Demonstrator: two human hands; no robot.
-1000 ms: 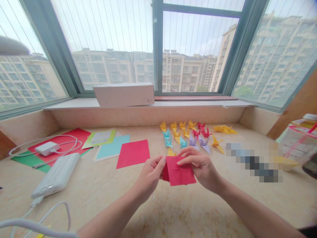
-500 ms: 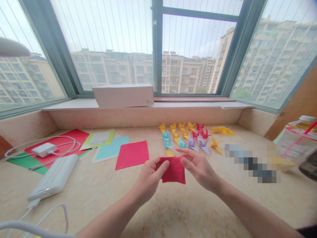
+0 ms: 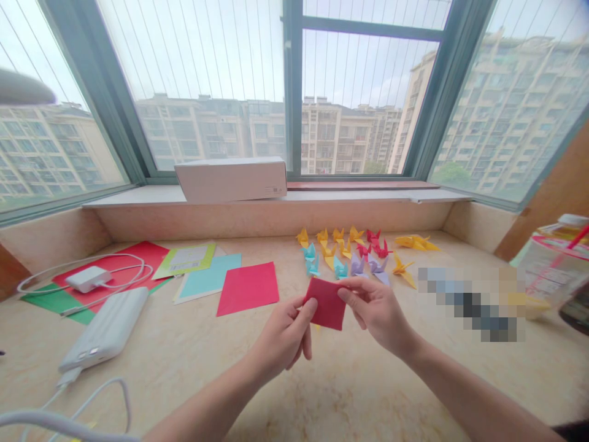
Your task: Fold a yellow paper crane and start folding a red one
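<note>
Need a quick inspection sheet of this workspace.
surface: pale stone ledge
job's things: folded red paper; origami cranes; flat red sheet
clutter: power bank, charger, blue sheet, cup with straw; pixelated patch unreadable
hands: left hand and right hand both pinch the paper
cables: white cable lying loose, lower left
surroundings: white box on sill, window frame, apartment blocks beyond

Room in a home, likely an apartment. Bay window (image 3: 197, 92) beyond the fingers (image 3: 354, 297), overlooking apartment blocks (image 3: 350, 138). Stone surface (image 3: 368, 393) beneath the fingers. Left of the fingers: power bank (image 3: 103, 328), phone charger (image 3: 87, 279). Right of the fingers: plastic drink cup (image 3: 547, 270).
</note>
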